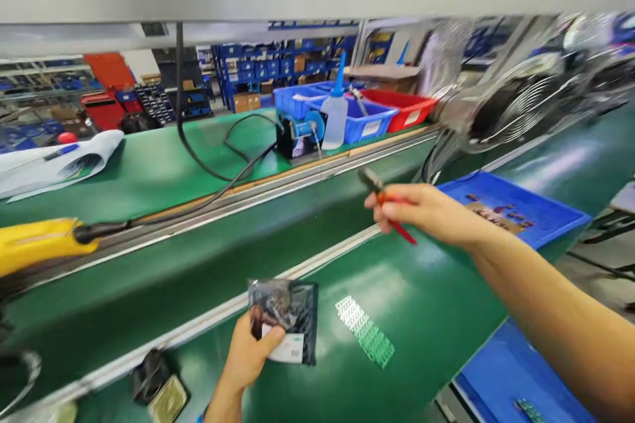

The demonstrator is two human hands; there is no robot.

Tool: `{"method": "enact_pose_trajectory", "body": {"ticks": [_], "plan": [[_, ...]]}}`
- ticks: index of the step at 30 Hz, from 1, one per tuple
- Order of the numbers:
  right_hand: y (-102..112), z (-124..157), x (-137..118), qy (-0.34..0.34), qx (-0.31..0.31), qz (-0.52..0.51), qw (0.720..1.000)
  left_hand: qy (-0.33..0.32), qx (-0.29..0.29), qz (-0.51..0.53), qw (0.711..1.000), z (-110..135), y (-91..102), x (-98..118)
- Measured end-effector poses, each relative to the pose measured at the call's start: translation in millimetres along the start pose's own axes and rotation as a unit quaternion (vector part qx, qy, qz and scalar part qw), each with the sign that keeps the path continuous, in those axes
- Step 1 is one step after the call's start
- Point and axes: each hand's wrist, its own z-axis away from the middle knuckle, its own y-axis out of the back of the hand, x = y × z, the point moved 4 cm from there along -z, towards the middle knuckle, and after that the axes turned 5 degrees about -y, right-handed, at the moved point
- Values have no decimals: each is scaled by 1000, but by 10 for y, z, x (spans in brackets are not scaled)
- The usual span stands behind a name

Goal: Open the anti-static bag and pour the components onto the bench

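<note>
My left hand (249,355) grips a dark shiny anti-static bag (288,317) with a white label, held just above the green bench top (436,304). My right hand (426,211) is raised over the bench and holds small red-handled cutters (384,201), their dark jaws pointing up and left. A strip of small green circuit boards (366,332) lies flat on the bench, right of the bag and below my right hand.
A blue tray (516,211) with small parts sits right of my right hand, another blue tray (506,370) at the bottom right. Across the conveyor stand a squeeze bottle (336,115), blue and red bins (377,112), a black cable (208,165) and a fan (510,106). A yellow tool (34,244) lies left.
</note>
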Motion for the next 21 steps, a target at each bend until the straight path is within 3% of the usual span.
{"method": "enact_pose_trajectory", "body": {"ticks": [2,5,11,21], "plan": [[-516,490,69,-9,-104,180,978,-17,20,4,1000,99,-34,154],[-923,1041,39,0,-173,280,944,-25,16,51,998,316,-113,308],[-1043,1485,-86,-24,-151,366,918,-35,-5,63,997,739,-185,422],[-1243,1802,-364,-17,-163,396,903,-66,-33,61,995,1116,-109,462]]}}
